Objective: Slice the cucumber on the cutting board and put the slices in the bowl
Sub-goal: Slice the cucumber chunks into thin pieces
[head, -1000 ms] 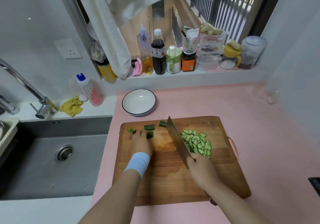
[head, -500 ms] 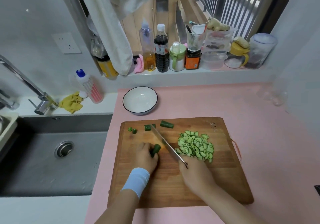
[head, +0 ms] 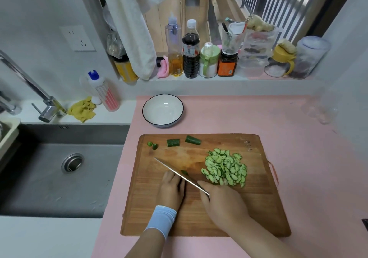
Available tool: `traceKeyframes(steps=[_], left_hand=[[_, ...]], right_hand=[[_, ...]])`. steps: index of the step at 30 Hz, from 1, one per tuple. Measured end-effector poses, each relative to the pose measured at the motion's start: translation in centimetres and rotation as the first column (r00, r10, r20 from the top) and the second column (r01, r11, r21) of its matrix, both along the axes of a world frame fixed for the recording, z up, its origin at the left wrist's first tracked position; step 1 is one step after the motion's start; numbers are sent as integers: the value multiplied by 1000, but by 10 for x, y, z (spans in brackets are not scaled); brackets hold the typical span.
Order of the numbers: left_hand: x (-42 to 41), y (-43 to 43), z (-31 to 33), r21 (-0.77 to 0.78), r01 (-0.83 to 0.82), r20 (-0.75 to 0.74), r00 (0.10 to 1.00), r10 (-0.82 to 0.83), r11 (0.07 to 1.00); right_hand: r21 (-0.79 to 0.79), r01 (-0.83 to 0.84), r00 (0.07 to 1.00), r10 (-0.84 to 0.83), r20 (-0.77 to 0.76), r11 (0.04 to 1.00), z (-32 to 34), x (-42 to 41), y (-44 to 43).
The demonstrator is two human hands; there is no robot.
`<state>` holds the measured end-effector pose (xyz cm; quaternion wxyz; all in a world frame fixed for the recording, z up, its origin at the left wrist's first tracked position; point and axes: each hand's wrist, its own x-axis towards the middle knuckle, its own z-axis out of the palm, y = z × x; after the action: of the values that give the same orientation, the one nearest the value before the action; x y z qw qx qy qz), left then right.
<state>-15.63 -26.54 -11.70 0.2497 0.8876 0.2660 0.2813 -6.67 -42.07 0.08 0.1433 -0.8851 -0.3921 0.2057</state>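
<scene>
A wooden cutting board (head: 258,208) lies on the pink counter. A heap of thin cucumber slices (head: 225,168) sits on its right half. My left hand (head: 171,190) holds a short cucumber piece (head: 184,172) down at the board's middle; most of the piece is hidden. My right hand (head: 223,204) grips the knife (head: 179,174), whose blade lies slanted across the piece, tip pointing far left. Two cucumber chunks (head: 173,142) (head: 192,140) and small end bits (head: 152,145) rest near the board's far edge. Beyond the board stands the white bowl (head: 162,111), with nothing in it.
A steel sink (head: 59,170) with a faucet (head: 31,90) is at the left. Several bottles and jars (head: 191,54) line the window sill at the back. A yellow cloth (head: 82,109) and a dish-soap bottle (head: 103,92) sit behind the sink.
My left hand brought a cucumber piece from the board's far edge toward me to the middle. The knife came down from upright and now lies slanted across that piece.
</scene>
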Motion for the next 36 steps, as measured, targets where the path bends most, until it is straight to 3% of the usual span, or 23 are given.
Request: traceKeyframes(steps=[17,36], left_hand=[[-9,8,3,5,90,33,995,-90,996],[-5,8,1,-7,81,48,996,-80,997]], right_hand=[[-21,-34,999,34,30,999,-5,-1,-14],[18,37,979,-32,-202,999,-15,6,17]])
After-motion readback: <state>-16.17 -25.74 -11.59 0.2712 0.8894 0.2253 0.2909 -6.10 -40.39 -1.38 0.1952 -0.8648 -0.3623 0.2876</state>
